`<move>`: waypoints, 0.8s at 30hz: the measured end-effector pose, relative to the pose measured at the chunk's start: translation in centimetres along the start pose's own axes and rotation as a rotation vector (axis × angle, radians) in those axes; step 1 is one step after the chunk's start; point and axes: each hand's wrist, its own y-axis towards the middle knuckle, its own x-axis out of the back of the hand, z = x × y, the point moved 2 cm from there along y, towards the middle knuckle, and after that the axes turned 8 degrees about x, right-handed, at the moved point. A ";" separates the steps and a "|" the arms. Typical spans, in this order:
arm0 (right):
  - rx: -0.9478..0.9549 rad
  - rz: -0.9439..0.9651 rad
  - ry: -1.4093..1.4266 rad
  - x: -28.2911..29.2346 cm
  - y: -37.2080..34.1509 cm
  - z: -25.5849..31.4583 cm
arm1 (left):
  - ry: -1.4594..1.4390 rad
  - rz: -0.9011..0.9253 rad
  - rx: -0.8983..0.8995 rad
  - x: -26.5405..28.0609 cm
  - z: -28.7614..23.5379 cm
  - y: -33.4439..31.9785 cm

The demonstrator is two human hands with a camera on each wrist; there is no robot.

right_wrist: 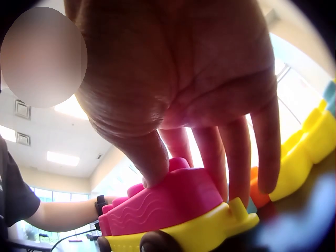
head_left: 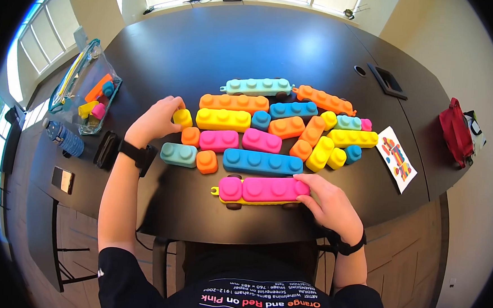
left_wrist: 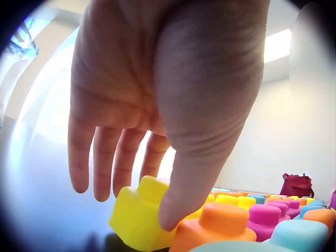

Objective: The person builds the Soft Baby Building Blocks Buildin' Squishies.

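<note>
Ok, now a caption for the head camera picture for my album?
Left hand pinches a small yellow block; right hand grips a long pink block on a yellow wheeled base.

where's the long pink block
In the head view, the long pink block sits just below centre, on the yellow wheeled base, with a small pink block to its left and the right hand gripping its right end.
</note>
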 end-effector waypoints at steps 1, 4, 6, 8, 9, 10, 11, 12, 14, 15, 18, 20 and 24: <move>0.012 -0.001 -0.007 0.0 0.1 -0.1 | 0.000 0.000 0.000 0.3 -0.8 -0.7; 0.029 -0.008 -0.011 -0.2 0.2 0.0 | -0.157 -0.304 -0.113 2.3 -6.4 -4.0; 0.033 -0.013 -0.008 -0.2 0.4 0.1 | -0.389 -0.235 -0.227 2.8 -10.7 -6.9; 0.030 0.005 0.001 -0.2 0.6 0.2 | -0.512 -0.119 -0.268 2.0 -14.5 -9.4; 0.030 0.008 0.002 -0.2 0.6 0.2 | -0.524 -0.080 -0.270 1.4 -15.7 -10.3; 0.048 0.005 -0.008 -0.3 0.7 0.2 | -0.480 -0.094 -0.325 0.2 -16.0 -10.7; 0.067 0.001 -0.018 -0.3 0.7 0.2 | -0.480 -0.025 -0.300 -0.2 -16.6 -11.2; 0.068 0.003 -0.019 -0.4 0.7 0.1 | -0.489 0.007 -0.304 -0.9 -16.6 -11.3; 0.074 -0.008 -0.028 -0.4 0.6 0.1 | -0.500 0.039 -0.309 -2.0 -16.7 -11.4; 0.075 -0.008 -0.029 -0.4 0.6 0.0 | -0.515 0.017 -0.318 -2.3 -16.7 -11.5; 0.090 -0.023 -0.036 -0.5 0.6 0.0 | -0.527 0.000 -0.328 -2.7 -16.8 -11.4; 0.076 -0.014 -0.023 -0.6 0.6 0.0 | -0.525 0.007 -0.327 -2.8 -16.9 -11.4; 0.066 -0.010 -0.026 -0.4 0.6 0.3 | -0.519 0.000 -0.338 -3.0 -17.1 -11.2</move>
